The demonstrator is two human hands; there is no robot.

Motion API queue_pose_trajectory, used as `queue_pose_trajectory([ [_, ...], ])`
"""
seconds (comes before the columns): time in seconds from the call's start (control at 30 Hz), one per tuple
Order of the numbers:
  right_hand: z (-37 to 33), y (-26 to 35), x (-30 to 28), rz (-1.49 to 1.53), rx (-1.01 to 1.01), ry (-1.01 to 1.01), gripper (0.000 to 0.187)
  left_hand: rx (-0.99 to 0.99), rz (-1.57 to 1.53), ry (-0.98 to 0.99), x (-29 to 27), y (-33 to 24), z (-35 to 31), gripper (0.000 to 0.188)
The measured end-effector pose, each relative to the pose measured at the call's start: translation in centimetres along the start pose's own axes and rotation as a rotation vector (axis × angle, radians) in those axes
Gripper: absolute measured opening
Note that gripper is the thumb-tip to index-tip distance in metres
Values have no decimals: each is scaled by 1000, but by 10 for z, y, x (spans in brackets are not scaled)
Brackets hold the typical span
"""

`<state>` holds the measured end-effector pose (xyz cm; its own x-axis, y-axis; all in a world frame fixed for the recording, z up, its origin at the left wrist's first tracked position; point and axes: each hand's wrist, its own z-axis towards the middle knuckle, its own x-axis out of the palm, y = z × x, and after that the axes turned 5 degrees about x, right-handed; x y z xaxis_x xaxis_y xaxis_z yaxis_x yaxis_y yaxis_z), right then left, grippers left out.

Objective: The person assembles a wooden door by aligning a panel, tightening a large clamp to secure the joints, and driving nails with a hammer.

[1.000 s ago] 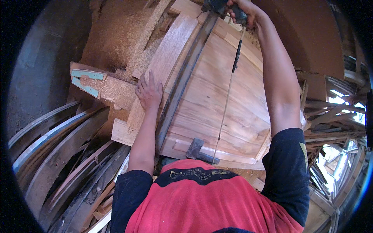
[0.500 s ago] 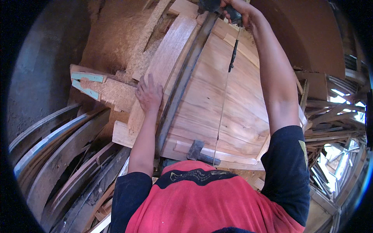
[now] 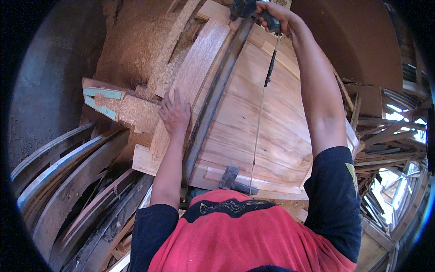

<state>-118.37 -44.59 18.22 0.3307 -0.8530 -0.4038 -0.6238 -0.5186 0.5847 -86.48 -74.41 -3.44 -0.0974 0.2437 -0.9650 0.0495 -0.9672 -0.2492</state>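
My right hand (image 3: 277, 17) is wrapped around the handle of a dark corded power drill (image 3: 244, 8) at the far end of the work. The drill's nose points down to the left, over the far end of a pale wooden board; whether its bit touches wood I cannot tell. My left hand (image 3: 175, 113) lies flat with fingers spread on that long board (image 3: 199, 59). Just right of the board, a long dark metal bar (image 3: 216, 97) runs across a wide wooden panel (image 3: 258, 118). The drill's cord (image 3: 260, 113) hangs over the panel toward me.
A hammer (image 3: 230, 177) lies on the panel's near edge, close to my body. Curved wooden pieces (image 3: 68, 181) stand at the left. A wooden piece with light-blue strips (image 3: 106, 103) juts out left, covered in wood shavings. Scrap wood (image 3: 385, 136) is piled at the right.
My right hand and the drill have shifted slightly left and nearer, so more of the drill's nose shows. The cord has swung a little left. My left hand stays on the board.
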Motion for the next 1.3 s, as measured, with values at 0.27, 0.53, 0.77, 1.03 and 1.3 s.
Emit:
queue_pose_trajectory([
  [0.27,5,-15,23,38,-48,66,21,-24,-23,29,2,1,2,64],
  [0.53,6,-19,15,119,-18,33,27,-26,-50,28,1,5,1,65],
  [0.77,-39,7,5,136,-71,-14,29,-26,-36,-23,0,5,-1,67],
  [1.03,-63,16,11,220,-134,-7,26,-51,-64,46,11,7,-2,66],
  [1.3,-40,15,24,217,-133,-16,25,-47,-65,52,3,7,-2,64],
])
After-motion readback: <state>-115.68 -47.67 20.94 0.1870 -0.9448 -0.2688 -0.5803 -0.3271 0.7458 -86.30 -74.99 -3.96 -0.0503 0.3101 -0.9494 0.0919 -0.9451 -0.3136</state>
